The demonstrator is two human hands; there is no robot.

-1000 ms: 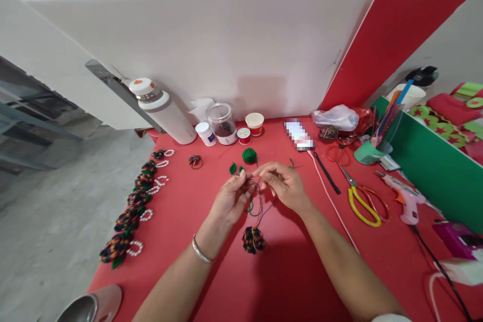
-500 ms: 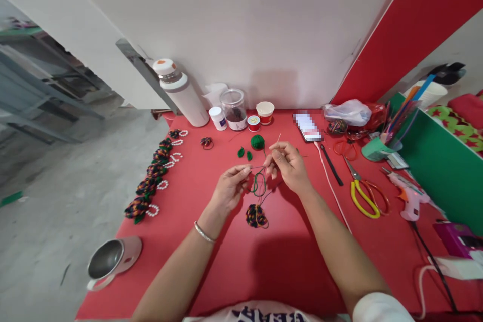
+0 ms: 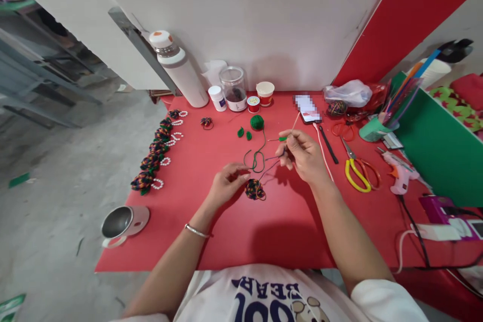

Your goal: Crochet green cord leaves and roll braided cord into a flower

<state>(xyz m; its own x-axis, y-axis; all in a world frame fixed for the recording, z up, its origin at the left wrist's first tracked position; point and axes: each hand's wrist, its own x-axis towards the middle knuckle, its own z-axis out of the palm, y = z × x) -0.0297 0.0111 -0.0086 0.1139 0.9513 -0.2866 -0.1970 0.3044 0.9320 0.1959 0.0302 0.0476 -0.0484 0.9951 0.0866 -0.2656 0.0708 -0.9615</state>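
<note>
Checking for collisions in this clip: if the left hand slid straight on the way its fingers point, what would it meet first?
Probably the green cord loop, lying just beyond the left hand's pinched fingers; the right hand, holding a thin stick, is farther. Depth unclear.

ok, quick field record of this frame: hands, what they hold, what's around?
left hand: fingers pinched shut beside yarn pompom; held item too small to tell
right hand: pinches thin stick and dark thread running toward the pompom
between hands: green cord looped below green yarn ball
right side: yellow scissors, glue gun
left edge: row of pompoms with pearl rings
surface: red table
</note>
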